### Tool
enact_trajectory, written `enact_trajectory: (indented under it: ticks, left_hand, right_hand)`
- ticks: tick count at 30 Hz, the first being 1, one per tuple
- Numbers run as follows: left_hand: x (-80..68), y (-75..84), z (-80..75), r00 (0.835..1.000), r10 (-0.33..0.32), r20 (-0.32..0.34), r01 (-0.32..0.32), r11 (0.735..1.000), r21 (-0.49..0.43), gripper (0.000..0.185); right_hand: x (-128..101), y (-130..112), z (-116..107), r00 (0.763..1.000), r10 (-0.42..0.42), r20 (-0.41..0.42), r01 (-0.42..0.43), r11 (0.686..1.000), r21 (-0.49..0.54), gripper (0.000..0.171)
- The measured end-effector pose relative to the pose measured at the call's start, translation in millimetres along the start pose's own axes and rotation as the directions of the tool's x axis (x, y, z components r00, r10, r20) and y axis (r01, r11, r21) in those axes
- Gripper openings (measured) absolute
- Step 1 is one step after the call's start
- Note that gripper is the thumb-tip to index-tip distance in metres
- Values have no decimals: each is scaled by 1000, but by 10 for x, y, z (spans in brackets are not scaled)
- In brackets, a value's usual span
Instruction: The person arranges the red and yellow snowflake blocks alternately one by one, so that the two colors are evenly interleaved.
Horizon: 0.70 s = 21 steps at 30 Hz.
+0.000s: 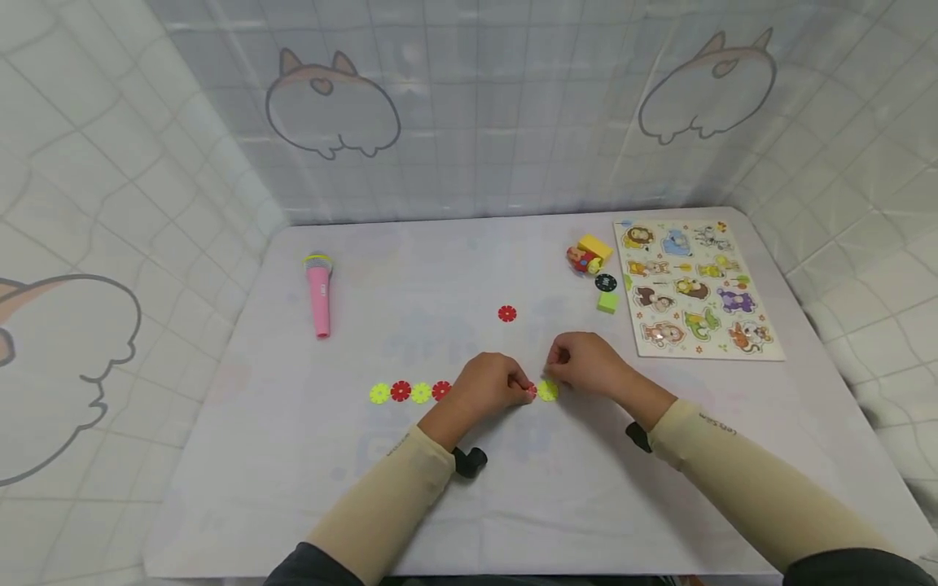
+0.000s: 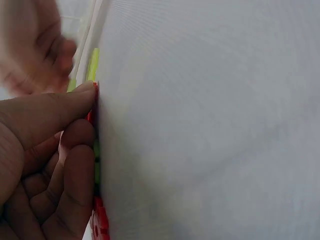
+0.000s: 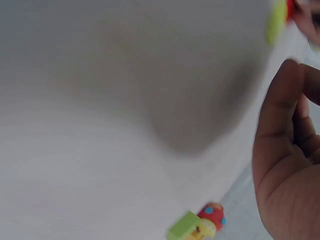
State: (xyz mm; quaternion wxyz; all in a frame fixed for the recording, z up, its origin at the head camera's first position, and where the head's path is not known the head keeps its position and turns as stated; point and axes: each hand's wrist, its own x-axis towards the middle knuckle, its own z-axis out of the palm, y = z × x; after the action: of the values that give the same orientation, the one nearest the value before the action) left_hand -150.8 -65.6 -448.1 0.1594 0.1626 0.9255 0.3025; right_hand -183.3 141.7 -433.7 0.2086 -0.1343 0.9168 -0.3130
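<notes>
Head view: small grey lettering sits on each beige sleeve near the wrist, too small to read; no other writing is legible. The left hand (image 1: 489, 384) rests on the white table (image 1: 293, 488) with its fingers curled, the fingertips pinching a red disc (image 1: 529, 392). That disc touches a yellow-green disc (image 1: 547, 391), and the right hand (image 1: 586, 364), also curled, has its fingertips at the upper edge of that disc. Whether the right fingers actually grip it cannot be told from here. To the left, a row of discs (image 1: 410, 392) alternates yellow-green and red and runs under the left hand. A single red disc (image 1: 507, 313) lies apart, farther back. A pink toy microphone (image 1: 319, 295) lies at the far left. An animal puzzle board (image 1: 692, 278) lies at the far right, with a black disc (image 1: 605, 282), a green block (image 1: 607, 302) and a yellow and red toy (image 1: 589, 253) just beside it.

Left wrist view: the thumb (image 2: 50, 112) and curled fingers (image 2: 70, 190) press against the edge of the disc chain, red and green pieces showing between them.

Right wrist view: the palm (image 3: 287, 165) is visible with fingers bent; a blurred yellow-green disc (image 3: 276, 21) sits at the top, not clearly held.
</notes>
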Motion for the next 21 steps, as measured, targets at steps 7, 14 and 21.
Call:
enact_trajectory:
  ticks: [7, 14, 21]
  left_hand:
    - [3, -22, 6, 996, 88, -4, -88, 996, 12, 7]
    - [-16, 39, 21, 986, 165, -40, -165, 986, -11, 6]
    - [40, 176, 46, 978, 207, -27, -207, 978, 5, 6]
  right_hand:
    - [499, -178, -201, 997, 20, -71, -21, 1000, -11, 30]
    - [866, -319, -135, 996, -6, -84, -4, 992, -125, 41]
    - [1007, -437, -76, 997, -41, -58, 26, 970, -241, 29]
